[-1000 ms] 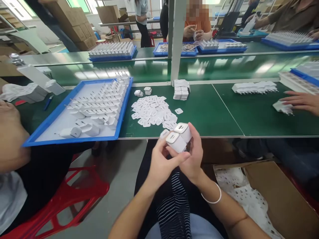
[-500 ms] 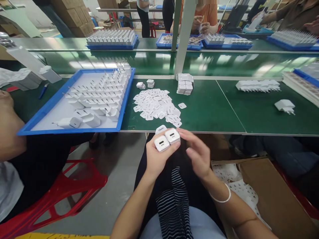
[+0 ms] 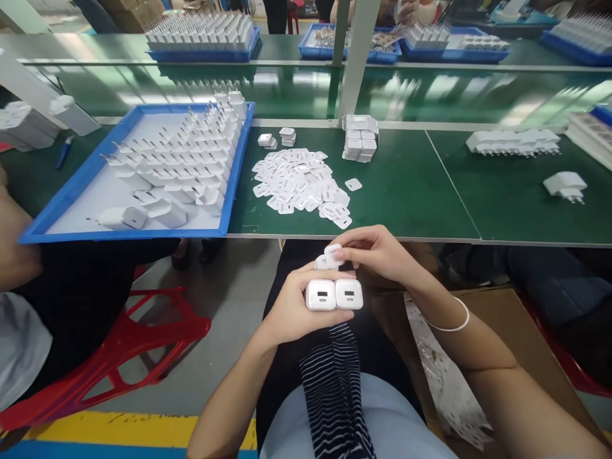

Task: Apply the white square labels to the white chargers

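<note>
My left hand (image 3: 285,311) is closed round two white USB chargers (image 3: 320,303), held side by side with their port ends facing me. Just beyond them, at the left fingers, show small white plates (image 3: 321,262), partly hidden. With thumb and forefinger my right hand (image 3: 385,254) pinches a small white plate (image 3: 331,255) at that spot. A pile of white plates with slots (image 3: 299,185) lies on the green table (image 3: 406,204) ahead of both hands.
To the left, a blue-rimmed tray (image 3: 230,191) holds many pronged white chargers (image 3: 191,153). A block of stacked chargers (image 3: 359,137) stands by the post (image 3: 356,70). More chargers (image 3: 514,141) lie right. A cardboard box (image 3: 521,344) is below the table, a red stool (image 3: 157,344) at left.
My right hand has come in from the right and now pinches a white plate. The two chargers have turned level and lowered slightly in my left hand. The view has tilted down.
</note>
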{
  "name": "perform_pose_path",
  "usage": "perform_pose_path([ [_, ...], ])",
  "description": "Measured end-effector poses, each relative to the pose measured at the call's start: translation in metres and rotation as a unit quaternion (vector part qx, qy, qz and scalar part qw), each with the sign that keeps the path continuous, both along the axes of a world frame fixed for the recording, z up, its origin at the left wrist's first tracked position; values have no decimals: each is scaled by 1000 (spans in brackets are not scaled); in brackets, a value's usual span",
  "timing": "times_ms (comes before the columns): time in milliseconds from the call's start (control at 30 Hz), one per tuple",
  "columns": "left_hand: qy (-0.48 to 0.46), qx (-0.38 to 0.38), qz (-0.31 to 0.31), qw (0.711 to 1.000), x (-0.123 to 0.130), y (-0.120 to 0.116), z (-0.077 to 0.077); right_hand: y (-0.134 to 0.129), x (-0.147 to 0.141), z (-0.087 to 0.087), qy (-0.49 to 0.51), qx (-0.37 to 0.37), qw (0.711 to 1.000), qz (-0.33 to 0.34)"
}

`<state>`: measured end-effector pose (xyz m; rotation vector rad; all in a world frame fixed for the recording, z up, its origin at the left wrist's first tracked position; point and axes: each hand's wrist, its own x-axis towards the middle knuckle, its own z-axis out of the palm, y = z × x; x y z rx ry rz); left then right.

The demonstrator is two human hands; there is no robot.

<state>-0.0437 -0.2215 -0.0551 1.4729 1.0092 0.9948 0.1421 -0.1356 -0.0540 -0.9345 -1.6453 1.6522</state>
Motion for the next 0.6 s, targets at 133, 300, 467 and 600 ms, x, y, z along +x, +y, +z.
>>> perform_pose_path([
  [133,-19,-5,25,1000,-2,3,-2,-6,11,15,-53,131,984,-110],
  [300,-21,27,31,999,0,6,-2,-25,21,35,-52,102,989,-91],
  [467,-22,57,59,996,2,7,0,-40,20,36,-35,34,998,-43],
  [600,-8,60,56,997,4,7,7,-43,17,34,-1,-14,1000,-19],
])
